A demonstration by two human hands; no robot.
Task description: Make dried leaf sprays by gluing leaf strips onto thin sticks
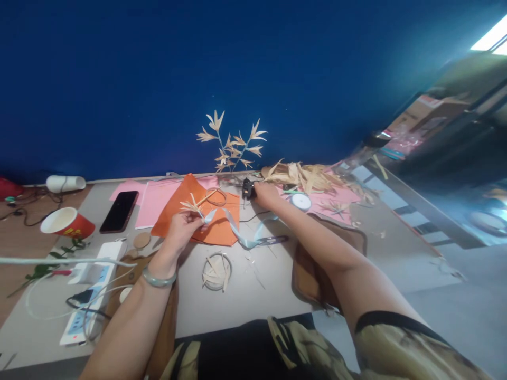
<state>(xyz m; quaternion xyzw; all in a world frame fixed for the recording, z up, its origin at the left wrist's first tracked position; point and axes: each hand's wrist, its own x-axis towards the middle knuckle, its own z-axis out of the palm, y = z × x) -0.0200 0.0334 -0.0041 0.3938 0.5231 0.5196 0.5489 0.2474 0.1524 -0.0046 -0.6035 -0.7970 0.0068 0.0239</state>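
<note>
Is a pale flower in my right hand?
No, your left hand holds a pale flower, while your right hand is at a black object.

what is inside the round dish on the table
Pale strips lie crisscrossed in the round dish, some reaching its edge. They hide much of the bottom; whatever lies beneath them cannot be seen.

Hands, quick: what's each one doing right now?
Left hand: closed, holding a pale flower.
Right hand: at a small black object; whether it's gripping can't be told.
</note>
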